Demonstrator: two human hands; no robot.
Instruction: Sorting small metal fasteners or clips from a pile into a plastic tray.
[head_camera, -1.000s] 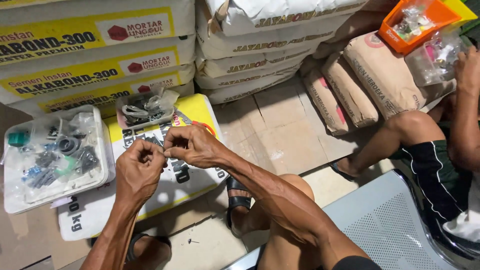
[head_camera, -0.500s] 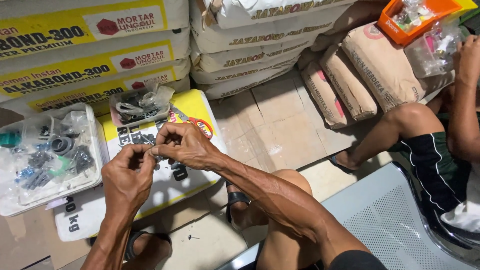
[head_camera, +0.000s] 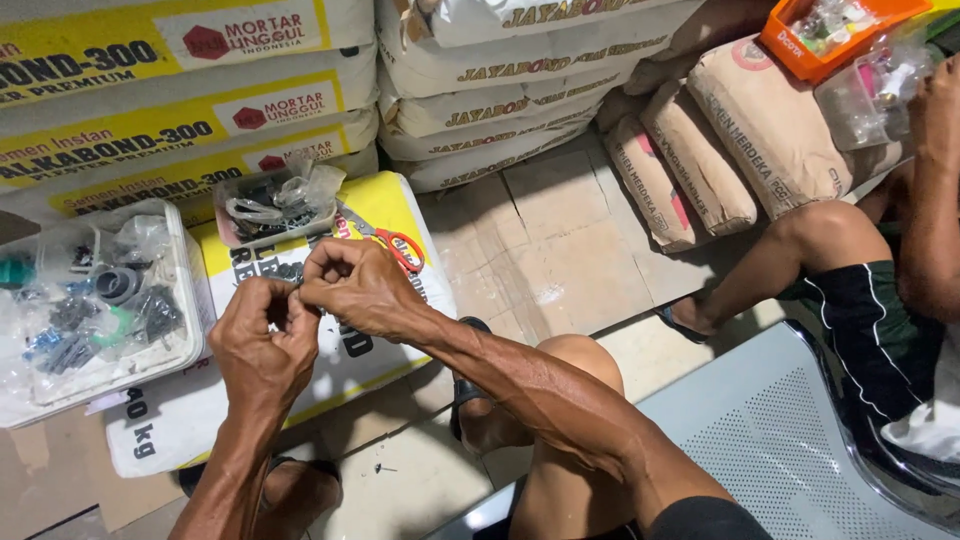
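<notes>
A tiny part, hidden almost wholly by the fingertips, is pinched between the left hand (head_camera: 262, 345) and the right hand (head_camera: 350, 288), above the yellow-and-white sack (head_camera: 385, 205) lying flat on the floor. Its shape and colour cannot be made out; only that it is very small. The fingers of both hands are curled in narrowly, tips pressed together around it. A slip is judged the likeliest trouble: so small a piece, held only by fingertips, could be dropped onto the sack or the tiled floor (head_camera: 560, 250) and lost among the clutter. Just beside the hands, red-handled scissors (head_camera: 395, 243) lie on the sack, with a clear tray of bagged fittings (head_camera: 270, 205) behind them. A white tray of dark rings and blue parts (head_camera: 95, 310) is set to the left.
</notes>
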